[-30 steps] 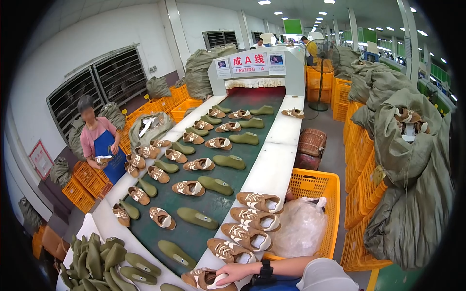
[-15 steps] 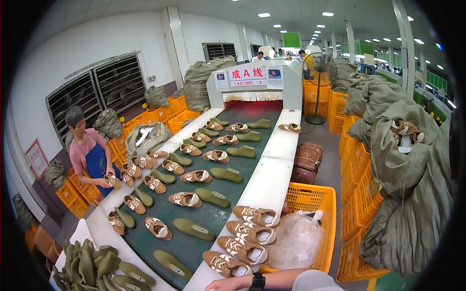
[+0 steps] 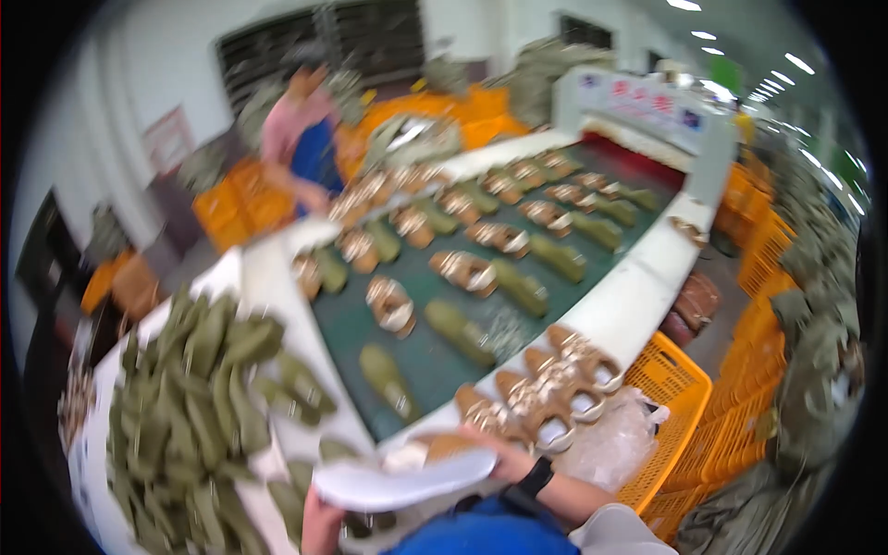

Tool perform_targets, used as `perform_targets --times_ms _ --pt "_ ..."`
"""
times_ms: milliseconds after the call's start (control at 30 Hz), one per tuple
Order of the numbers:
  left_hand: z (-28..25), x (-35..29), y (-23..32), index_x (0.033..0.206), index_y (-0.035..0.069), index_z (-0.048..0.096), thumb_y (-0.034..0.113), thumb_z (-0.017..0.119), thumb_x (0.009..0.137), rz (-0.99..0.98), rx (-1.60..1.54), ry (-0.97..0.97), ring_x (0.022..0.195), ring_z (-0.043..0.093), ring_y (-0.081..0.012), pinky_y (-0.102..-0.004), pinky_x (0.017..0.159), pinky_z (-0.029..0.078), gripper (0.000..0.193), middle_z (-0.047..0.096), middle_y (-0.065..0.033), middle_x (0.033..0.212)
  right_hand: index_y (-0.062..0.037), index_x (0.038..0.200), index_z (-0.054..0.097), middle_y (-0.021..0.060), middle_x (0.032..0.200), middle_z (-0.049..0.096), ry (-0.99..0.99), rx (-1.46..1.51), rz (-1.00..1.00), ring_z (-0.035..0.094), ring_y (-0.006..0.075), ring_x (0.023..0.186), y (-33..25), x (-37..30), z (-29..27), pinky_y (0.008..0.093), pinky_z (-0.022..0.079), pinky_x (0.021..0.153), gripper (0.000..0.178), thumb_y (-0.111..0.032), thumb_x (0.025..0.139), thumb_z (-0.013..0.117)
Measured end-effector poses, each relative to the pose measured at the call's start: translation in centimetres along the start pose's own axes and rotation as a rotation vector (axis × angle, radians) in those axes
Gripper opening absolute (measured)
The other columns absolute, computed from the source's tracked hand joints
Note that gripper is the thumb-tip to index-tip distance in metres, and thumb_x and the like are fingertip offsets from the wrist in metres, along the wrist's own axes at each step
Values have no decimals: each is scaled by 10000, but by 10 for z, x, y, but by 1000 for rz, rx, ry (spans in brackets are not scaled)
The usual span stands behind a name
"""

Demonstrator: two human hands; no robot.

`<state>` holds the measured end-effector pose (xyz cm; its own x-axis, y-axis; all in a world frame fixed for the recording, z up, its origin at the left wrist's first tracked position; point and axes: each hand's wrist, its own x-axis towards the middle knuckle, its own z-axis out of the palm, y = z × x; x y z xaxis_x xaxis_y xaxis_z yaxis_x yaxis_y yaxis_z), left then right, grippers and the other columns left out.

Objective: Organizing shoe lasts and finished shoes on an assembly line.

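A tan sneaker (image 3: 402,483), blurred, is held low in front of me with its white sole toward me. My right hand (image 3: 499,455), with a black band on its wrist, is closed on the right end. My left hand (image 3: 320,520) is closed at the sneaker's left end; its fingers are partly hidden. Just beyond, several brown and white sneakers (image 3: 532,388) stand in a row on the white ledge. Green shoe lasts (image 3: 460,331) and more sneakers lie on the dark green conveyor belt (image 3: 347,347). To the left is a big heap of green lasts (image 3: 190,398).
An orange crate (image 3: 680,370) holding a clear plastic bag (image 3: 606,442) stands right of the belt. Stacked orange crates and grey-green sacks (image 3: 814,407) line the right side. Across the belt a person in a blue apron (image 3: 314,153) handles shoes. A white machine housing (image 3: 638,102) spans the belt's far end.
My view has swung left and down. My left hand has come into view, and a sneaker is now between both hands; before, only my right hand and forearm showed at the lower edge.
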<state>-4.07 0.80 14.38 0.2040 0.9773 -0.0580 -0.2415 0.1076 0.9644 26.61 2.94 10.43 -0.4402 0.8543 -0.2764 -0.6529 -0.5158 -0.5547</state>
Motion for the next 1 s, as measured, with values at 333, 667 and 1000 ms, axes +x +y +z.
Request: perform_targets --times_ms 333,667,1000 --pt "-4 57 -20 1046 -10 578 291 453 954 -54 53 288 776 608 -92 -229 696 489 338 633 -36 892 -56 1176 551 60 1143 602 46 354 100 574 180 1044 1 22 -26 329 462 900 447 -415 925 466" --pt "-33 21 -84 1155 41 519 161 669 731 304 1376 241 1100 465 -393 -433 940 383 466 521 -200 1136 -52 955 593 -15 721 541 -6 -934 -109 489 47 653 0 5 -7 188 391 562 202 -240 883 576" --pt "-27 -7 -131 1093 17 509 46 616 715 207 1265 411 1158 375 -444 -464 976 338 394 399 -271 1238 -77 1020 602 167 807 635 -265 -1455 -59 634 296 767 -23 59 53 345 480 679 393 -407 809 627"
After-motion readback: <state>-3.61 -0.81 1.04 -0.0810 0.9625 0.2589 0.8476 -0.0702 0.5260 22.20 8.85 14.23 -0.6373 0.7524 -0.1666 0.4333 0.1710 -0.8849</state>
